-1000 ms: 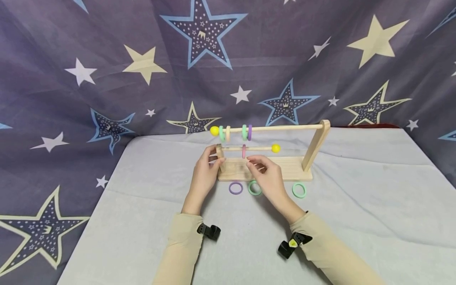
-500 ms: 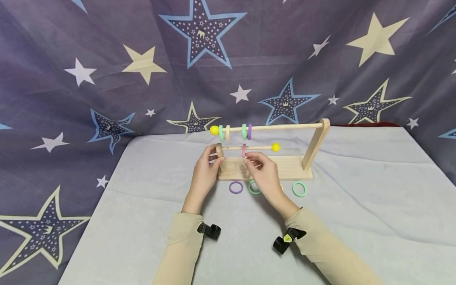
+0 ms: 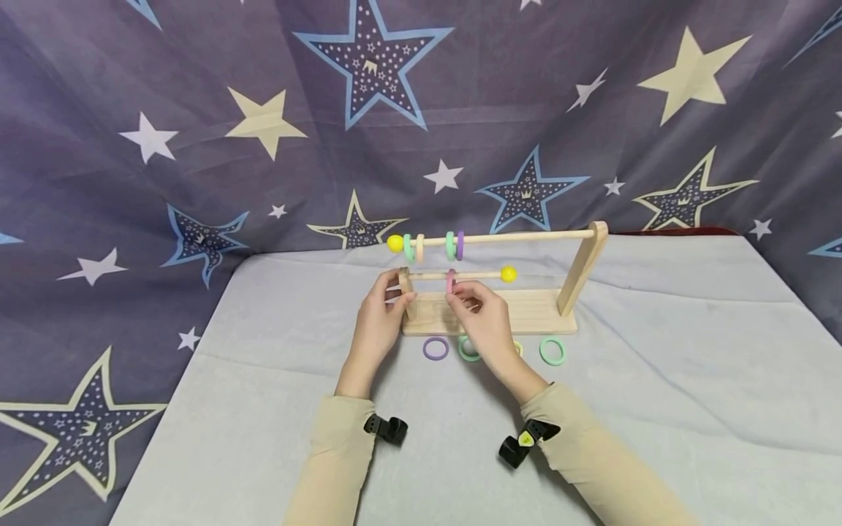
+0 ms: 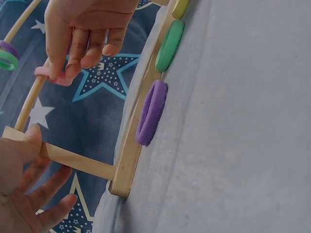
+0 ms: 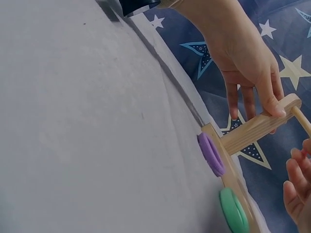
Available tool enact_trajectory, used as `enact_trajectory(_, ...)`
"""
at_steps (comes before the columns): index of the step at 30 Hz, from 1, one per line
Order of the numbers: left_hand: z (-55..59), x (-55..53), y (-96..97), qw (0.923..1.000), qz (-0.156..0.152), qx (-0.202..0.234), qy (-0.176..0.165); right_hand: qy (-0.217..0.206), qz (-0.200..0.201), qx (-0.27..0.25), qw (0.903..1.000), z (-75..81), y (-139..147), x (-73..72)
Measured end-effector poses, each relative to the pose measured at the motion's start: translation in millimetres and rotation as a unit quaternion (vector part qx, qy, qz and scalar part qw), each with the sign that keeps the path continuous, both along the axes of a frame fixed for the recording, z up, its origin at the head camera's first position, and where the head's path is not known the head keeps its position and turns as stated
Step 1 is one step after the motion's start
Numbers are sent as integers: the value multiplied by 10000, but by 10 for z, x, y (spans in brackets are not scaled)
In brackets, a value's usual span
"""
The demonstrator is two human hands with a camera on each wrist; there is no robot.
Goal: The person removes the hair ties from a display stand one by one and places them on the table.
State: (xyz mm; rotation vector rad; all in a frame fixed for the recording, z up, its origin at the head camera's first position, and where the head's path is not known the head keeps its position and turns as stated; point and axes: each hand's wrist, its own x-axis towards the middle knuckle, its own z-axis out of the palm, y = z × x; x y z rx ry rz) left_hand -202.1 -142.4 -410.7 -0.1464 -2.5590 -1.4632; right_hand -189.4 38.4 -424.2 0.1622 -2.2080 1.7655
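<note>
My left hand [image 3: 378, 314] grips the short upright [image 4: 77, 161] of a wooden stand [image 3: 536, 310], thumb on one side and fingers on the other. A thin rod with a yellow ball [image 3: 509, 274] at its end runs from that upright. Around this lower rod hangs a pink ring [image 4: 53, 76], and my right hand [image 3: 483, 314] pinches its lower edge between thumb and fingertips. On the upper rod [image 3: 526, 236] hang two green rings, a beige ring [image 3: 420, 248] and a purple ring [image 3: 460, 246], with a yellow ball at the rod's left end.
Along the stand's front edge lie a purple ring [image 3: 435, 348], a green ring [image 4: 170, 45], a partly hidden yellow ring [image 3: 519, 348] and another green ring [image 3: 552, 351]. A tall upright [image 3: 584, 267] rises at the right. Behind the table hangs a star-patterned cloth [image 3: 421, 88].
My right hand has moved slightly left and taken hold of the pink ring's lower edge. The left hand stays on the short upright.
</note>
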Motion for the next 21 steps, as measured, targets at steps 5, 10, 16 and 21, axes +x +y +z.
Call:
enact_trajectory(5, -4, 2, 2, 10000, 6, -24, -37, 11, -32, -61, 10000, 6, 26, 10)
enact_trajectory(10, -8, 0, 1, 10000, -26, 67, -7, -19, -18, -175, 9998, 3, 76, 22)
enact_trajectory(16, -16, -9, -19, 9988, -108, 470, 3, 94, -34, -177, 9998, 31, 131, 51)
enact_trajectory(21, -27, -21, -45, 9975, -215, 665, -39, 102, -65, -95, 9999, 72, 180, 71)
